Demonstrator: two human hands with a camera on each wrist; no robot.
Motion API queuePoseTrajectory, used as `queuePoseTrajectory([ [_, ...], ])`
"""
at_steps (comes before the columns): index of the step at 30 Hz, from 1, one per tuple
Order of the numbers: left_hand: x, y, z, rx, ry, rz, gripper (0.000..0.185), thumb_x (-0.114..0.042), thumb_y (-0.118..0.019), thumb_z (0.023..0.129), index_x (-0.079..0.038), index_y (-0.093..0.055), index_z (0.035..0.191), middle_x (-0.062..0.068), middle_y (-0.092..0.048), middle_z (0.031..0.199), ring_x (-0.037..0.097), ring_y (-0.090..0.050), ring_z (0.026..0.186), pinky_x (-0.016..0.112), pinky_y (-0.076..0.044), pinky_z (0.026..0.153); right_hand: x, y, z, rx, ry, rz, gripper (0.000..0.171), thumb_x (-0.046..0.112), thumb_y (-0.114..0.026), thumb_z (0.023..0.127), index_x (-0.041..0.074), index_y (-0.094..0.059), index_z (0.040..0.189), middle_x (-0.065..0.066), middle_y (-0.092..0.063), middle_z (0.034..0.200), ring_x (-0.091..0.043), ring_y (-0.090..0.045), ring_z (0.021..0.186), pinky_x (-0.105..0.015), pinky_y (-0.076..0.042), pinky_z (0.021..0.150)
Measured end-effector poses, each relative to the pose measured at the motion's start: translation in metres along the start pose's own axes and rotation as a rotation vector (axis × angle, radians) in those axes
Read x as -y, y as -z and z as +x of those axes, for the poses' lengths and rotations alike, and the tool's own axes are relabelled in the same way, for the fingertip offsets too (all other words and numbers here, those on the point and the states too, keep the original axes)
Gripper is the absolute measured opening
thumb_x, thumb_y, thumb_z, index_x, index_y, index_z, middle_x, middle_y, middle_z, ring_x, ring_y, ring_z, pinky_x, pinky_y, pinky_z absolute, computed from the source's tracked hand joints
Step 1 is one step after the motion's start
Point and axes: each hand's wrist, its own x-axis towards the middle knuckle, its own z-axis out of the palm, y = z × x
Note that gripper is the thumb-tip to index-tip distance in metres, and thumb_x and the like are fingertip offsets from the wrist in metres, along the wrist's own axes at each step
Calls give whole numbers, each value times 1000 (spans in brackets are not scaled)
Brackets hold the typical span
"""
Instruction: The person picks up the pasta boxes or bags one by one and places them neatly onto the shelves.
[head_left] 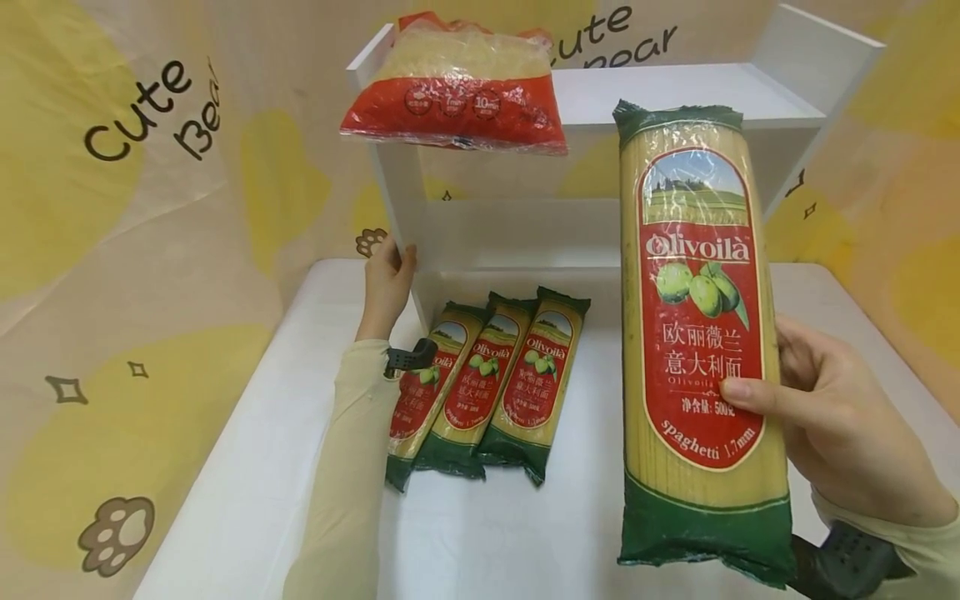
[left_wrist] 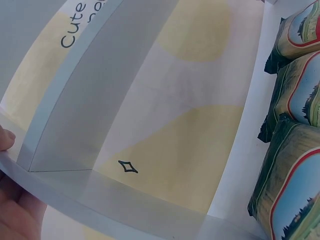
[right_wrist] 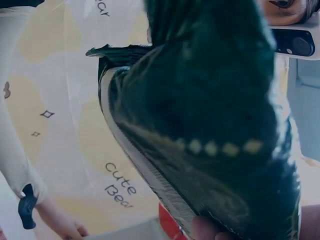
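Observation:
My right hand (head_left: pixel 847 408) grips a pack of spaghetti (head_left: pixel 697 333) upright, thumb on its red label, in front of the shelf's right part. In the right wrist view the pack's green end (right_wrist: pixel 210 115) fills the middle. My left hand (head_left: pixel 386 283) holds the side panel of a white shelf (head_left: pixel 401 192); the left wrist view has its thumb on one face and fingers (left_wrist: pixel 20 212) on the other. Beside the left forearm, three more spaghetti packs (head_left: pixel 480 375) lie in a slanted row, the leftmost partly hidden by the wrist.
On the shelf's upper board, a red and clear bag of pasta (head_left: pixel 457 92) sits at the left and overhangs the front edge. Under everything is a white tabletop (head_left: pixel 562 533). Patterned cloth (head_left: pixel 172 275) with bear lettering surrounds the table.

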Motion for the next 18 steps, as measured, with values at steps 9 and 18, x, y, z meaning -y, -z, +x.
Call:
queuePoseTrajectory([
  [9, -1, 0, 0, 6, 7, -2, 32, -5, -48, 98, 3, -53, 128, 26, -57, 122, 36, -59, 107, 47, -49, 86, 27, 0, 22, 64, -22, 62, 35, 0, -37, 99, -3, -37, 134, -20, -61, 117, -38, -65, 91, -52, -51, 71],
  [18, 0, 1, -1, 8, -15, 34, 34, -7, -47, 98, 0, -52, 131, 25, -58, 122, 36, -60, 105, 47, -49, 84, 47, -4, 55, 139, 35, 250, 32, -3, -32, 99, -4, -38, 131, -24, -63, 112, -39, -66, 90, -49, -50, 72],
])
